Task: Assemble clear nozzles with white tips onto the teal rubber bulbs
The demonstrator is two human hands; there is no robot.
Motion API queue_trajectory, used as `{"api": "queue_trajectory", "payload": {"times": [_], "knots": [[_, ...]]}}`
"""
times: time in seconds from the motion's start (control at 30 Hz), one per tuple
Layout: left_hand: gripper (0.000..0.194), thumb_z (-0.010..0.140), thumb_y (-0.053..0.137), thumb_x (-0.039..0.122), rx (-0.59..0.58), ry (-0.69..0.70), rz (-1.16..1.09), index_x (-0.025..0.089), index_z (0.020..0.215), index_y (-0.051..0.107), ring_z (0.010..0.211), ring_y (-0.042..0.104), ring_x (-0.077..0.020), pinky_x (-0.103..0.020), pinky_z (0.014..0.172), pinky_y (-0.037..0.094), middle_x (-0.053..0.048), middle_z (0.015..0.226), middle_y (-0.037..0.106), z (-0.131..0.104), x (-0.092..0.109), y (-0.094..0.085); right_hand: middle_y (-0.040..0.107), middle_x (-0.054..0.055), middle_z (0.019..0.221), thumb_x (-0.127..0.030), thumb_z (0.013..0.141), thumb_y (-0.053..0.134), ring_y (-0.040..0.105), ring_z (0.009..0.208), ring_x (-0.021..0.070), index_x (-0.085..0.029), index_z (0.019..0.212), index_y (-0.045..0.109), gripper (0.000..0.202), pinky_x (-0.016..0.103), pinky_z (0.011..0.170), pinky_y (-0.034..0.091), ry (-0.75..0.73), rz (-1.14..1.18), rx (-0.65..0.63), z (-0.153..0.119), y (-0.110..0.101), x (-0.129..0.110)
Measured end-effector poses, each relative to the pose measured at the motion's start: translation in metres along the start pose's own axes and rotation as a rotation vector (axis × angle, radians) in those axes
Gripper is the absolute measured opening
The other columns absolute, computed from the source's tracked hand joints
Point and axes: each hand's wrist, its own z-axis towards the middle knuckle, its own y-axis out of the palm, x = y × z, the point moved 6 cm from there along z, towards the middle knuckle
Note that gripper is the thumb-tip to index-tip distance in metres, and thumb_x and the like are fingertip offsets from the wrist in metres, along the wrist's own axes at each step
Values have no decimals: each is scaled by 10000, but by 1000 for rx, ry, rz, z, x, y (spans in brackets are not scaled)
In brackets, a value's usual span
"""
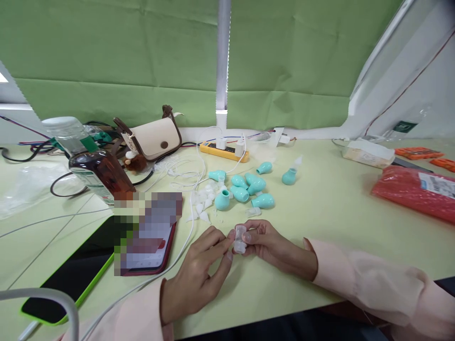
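Observation:
Just above the front of the table, a small clear plastic tube-shaped fitting stands roughly upright between my hands. My right hand pinches it from the right, thumb on the near side and fingers curled behind. From the left, my left hand has its fingertips at the fitting's edge, index finger above and thumb below. Beyond them lie several hollow turquoise bulbs, with a pile of small white translucent cone-shaped tips beside them. Another clear fitting rests nearby. One turquoise bulb carries a translucent tip.
At left are a green-edged phone, a second phone and a dark bottle. White cables cross near my left arm. Farther back sit a cream bag and yellow power strip; a red packet lies right.

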Motion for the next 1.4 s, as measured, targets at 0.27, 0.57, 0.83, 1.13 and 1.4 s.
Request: {"api": "queue_trajectory", "payload": {"times": [0.27,0.57,0.83,1.13,1.4], "knots": [[435,815,381,46,20,-20,3,184,1228,403,763,428,-168,-293,673,379,-44,781,479,-3,-1,2,653,21,700,-182,595,711,617,653,117,-137,710,630,148,218,581,492,-30,-11,3,-2,5,-6],[357,836,365,148,-25,-83,-249,177,1161,512,654,433,-157,-275,575,341,-36,685,480,-2,-5,1,673,5,683,-169,551,735,624,620,123,-158,721,618,207,265,616,497,-69,-87,20,1,-2,-7],[338,781,523,308,232,-533,-701,209,1102,552,639,470,-122,-238,596,390,-4,730,547,-6,-39,6,656,2,689,-173,610,700,613,795,159,-187,799,541,247,332,770,452,-222,-231,-76,-6,13,-23],[265,679,642,272,26,-660,-911,127,902,640,601,555,-135,-244,592,442,-27,649,629,1,-37,21,545,15,837,-174,618,686,549,831,139,-195,791,550,221,280,757,461,-566,-588,-36,-12,16,-30],[154,702,623,248,-8,-643,-860,98,738,635,523,496,-96,-213,530,396,-24,580,602,1,-28,17,576,56,927,-225,683,625,508,921,195,-235,993,540,322,342,767,444,-770,-1057,-150,-29,35,-49]]}}
